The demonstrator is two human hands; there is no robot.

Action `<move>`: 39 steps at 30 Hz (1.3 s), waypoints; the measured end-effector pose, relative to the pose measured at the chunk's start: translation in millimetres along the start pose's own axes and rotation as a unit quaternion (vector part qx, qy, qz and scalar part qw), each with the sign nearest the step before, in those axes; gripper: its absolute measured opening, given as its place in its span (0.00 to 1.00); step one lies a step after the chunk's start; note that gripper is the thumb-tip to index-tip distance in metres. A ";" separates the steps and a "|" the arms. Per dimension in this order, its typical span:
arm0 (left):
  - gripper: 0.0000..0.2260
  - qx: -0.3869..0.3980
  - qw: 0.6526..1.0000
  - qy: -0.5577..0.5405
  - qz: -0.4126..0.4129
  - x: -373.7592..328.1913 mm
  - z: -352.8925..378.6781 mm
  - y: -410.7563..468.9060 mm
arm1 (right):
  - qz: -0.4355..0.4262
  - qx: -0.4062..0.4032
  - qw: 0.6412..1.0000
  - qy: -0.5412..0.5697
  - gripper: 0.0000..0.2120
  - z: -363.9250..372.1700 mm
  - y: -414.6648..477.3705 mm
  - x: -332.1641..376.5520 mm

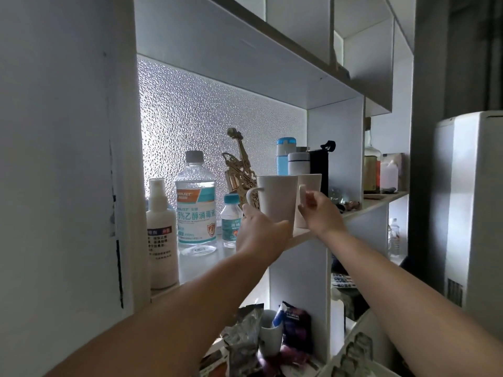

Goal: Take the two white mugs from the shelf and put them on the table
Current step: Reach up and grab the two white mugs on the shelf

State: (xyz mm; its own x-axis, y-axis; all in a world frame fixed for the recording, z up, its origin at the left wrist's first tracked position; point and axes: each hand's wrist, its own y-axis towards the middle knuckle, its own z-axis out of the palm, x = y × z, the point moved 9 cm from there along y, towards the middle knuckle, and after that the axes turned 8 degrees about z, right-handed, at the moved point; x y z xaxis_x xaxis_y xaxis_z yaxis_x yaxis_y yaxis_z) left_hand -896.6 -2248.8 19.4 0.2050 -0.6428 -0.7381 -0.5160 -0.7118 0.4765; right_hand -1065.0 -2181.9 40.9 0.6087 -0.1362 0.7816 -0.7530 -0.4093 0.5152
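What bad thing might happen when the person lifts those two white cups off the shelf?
The two mugs stand very close together, so the left mug and right mug might clink as they lift. The left hand is right beside the small bottle and the wooden violin model, so it may knock them over. The right hand seems to pinch only the handle, so that mug could tip.

The white shelf (300, 236) carries two white mugs (277, 201) near its front edge, side by side. Left of the mugs stand a small blue-capped bottle (230, 221), a large clear disinfectant bottle (195, 202) and a white spray bottle (161, 235). Behind the mugs sit a wooden violin model (239, 164) and three flasks (299, 161).
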 end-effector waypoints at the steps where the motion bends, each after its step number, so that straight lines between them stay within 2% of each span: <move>1: 0.30 -0.006 1.000 0.006 -0.001 -0.7 -1.5 1.8 | -0.002 -0.006 1.000 0.001 0.14 -2.9 -0.1 0.3; 4: 0.30 -0.018 1.000 0.015 -0.001 -3.7 -3.6 6.1 | -0.004 -0.017 1.000 0.003 0.12 -9.7 1.7 -2.0; 9: 0.23 -0.057 0.998 -0.029 -0.005 0.2 -4.6 8.1 | 0.001 -0.036 0.999 0.024 0.11 -21.0 3.4 -7.6; 16: 0.19 -0.090 0.994 -0.055 0.025 1.5 -4.5 14.1 | -0.001 -0.059 0.998 0.023 0.09 -30.2 6.4 -8.8; 20: 0.17 -0.106 0.989 -0.102 0.020 6.5 -6.2 19.8 | 0.000 -0.054 0.998 0.039 0.07 -29.1 8.5 -11.5; 24: 0.11 -0.131 0.980 -0.146 0.028 9.8 -8.7 22.6 | -0.001 -0.056 0.996 0.064 0.09 -31.5 10.0 -12.6; 32: 0.10 -0.173 0.975 -0.131 0.041 12.7 -14.3 30.3 | -0.003 -0.048 0.995 0.085 0.09 -31.4 10.7 -11.0; 39: 0.10 -0.188 0.961 -0.192 0.071 7.6 -13.5 35.1 | -0.001 -0.047 0.995 0.086 0.08 -30.3 11.1 -10.9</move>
State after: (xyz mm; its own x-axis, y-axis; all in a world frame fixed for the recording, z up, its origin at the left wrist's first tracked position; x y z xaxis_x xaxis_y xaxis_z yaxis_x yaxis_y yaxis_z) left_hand -901.9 -2282.4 36.9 -0.2037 -0.6406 -0.7404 -0.1651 -0.7229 0.6709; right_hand -1087.6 -2157.6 48.7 0.5645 0.0248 0.8250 -0.7767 -0.3222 0.5412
